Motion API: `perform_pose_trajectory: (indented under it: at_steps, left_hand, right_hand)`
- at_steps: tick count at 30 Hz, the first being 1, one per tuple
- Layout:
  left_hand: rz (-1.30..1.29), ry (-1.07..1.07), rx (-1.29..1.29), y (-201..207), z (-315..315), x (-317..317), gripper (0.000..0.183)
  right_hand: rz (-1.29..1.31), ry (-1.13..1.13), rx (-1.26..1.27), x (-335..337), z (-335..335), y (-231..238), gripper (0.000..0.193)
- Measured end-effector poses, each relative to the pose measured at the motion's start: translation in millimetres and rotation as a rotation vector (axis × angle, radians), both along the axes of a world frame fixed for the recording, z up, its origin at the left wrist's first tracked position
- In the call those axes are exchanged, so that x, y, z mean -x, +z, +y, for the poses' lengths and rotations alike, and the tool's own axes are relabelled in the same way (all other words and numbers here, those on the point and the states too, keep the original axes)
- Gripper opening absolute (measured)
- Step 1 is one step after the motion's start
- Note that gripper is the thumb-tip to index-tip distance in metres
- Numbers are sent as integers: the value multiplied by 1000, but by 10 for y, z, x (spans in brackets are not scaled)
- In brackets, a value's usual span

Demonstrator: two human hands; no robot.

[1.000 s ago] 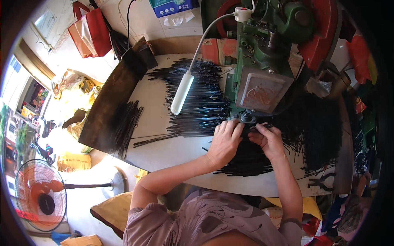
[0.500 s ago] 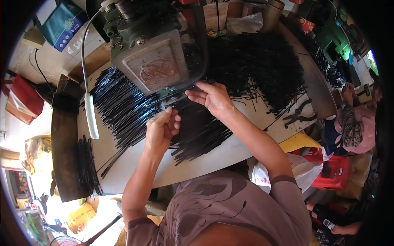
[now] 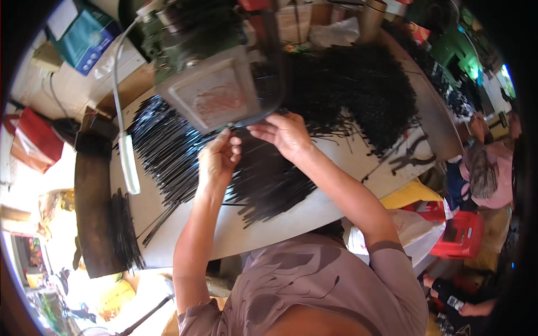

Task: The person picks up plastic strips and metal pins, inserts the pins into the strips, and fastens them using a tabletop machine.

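My left hand, centre of frame, is curled nearly closed, fingertips pinched on thin black rods just under the green machine. My right hand, just right of it, is half open with fingers extended, touching the same black rods at the machine's lower edge; whether it grips one I cannot tell. The rods fan across the white table at centre. Tangled black pile upper right. White lamp at left.
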State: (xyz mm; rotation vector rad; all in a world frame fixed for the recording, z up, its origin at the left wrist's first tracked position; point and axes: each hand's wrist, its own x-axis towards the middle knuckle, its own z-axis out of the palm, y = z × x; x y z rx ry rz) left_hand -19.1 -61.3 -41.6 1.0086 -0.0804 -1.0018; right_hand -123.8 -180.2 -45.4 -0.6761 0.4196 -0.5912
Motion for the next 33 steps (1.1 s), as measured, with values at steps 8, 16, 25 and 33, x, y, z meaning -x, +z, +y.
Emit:
perform_pose_trajectory:
  at_steps: [8, 16, 25, 33]
  left_hand:
    - [-2, 31, 24, -15, -9, 9, 14]
    - [0, 56, 36, -38, 2, 40, 14]
    - [22, 72, 45, -24, -9, 87, 15]
    - [15, 113, 24, -11, -40, 132, 15]
  right_hand:
    - [7, 4, -19, 6, -4, 30, 15]
    - [18, 0, -12, 20, 8, 43, 16]
    - [17, -20, -7, 36, 21, 32, 18]
    - [32, -42, -20, 27, 34, 47, 17]
